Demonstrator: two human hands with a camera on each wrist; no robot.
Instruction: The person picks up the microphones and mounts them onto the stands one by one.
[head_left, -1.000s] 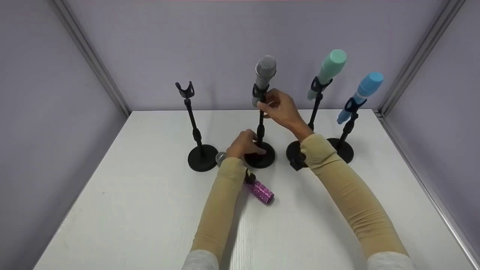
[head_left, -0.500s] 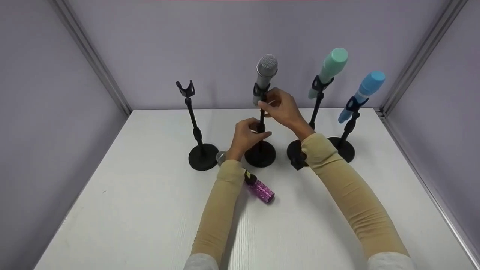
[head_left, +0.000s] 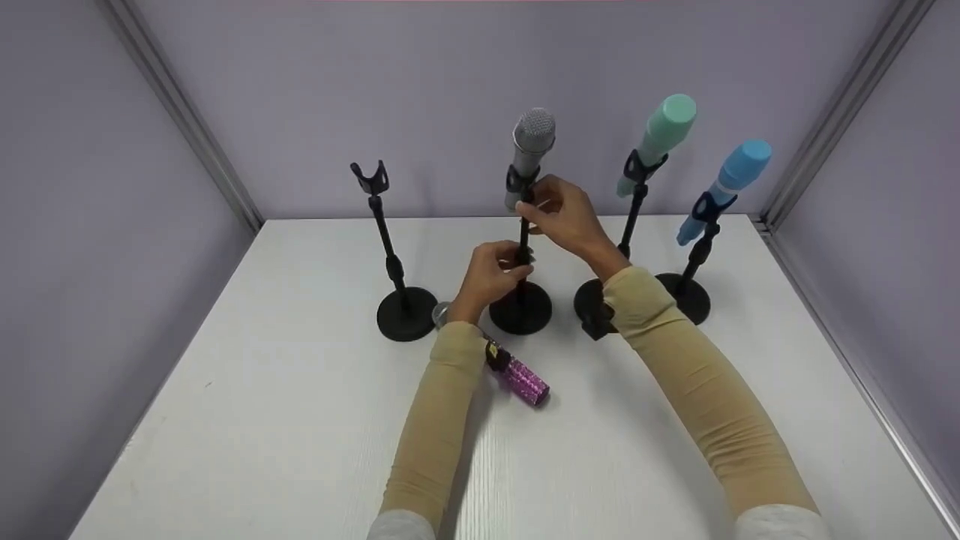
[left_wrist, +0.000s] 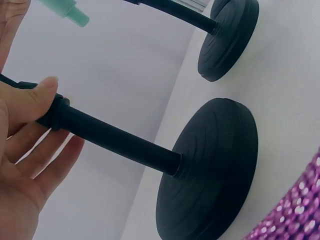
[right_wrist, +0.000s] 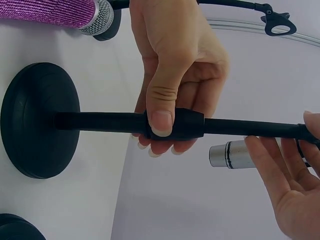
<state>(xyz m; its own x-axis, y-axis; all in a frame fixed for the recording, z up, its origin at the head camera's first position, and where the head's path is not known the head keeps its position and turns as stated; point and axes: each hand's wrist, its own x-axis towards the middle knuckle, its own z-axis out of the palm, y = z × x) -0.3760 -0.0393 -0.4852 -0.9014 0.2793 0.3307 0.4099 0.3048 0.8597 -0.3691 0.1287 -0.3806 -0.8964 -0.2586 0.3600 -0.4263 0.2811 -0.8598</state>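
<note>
A silver microphone (head_left: 534,135) leans in the clip of a black desk stand (head_left: 520,311), its mesh head up. My left hand (head_left: 484,281) grips the collar halfway up this stand's pole, the thumb pressed on the collar (right_wrist: 190,123) in the right wrist view. Higher up, my right hand (head_left: 570,217) pinches the pole just under the clip. The stand's round base (left_wrist: 212,170) sits on the table in the left wrist view. Beneath my left forearm lies a microphone with a glittery purple handle (head_left: 525,384); the forearm hides its middle part.
On the left stands a black stand (head_left: 405,315) with nothing in its clip. To the right, two more stands bear a mint-green microphone (head_left: 666,127) and a blue microphone (head_left: 739,169). Grey panels (head_left: 420,97) wall in the white table (head_left: 262,420).
My left hand has risen from the stand's base to the collar on its pole and its fingers have closed round it. My right hand stays just below the clip.
</note>
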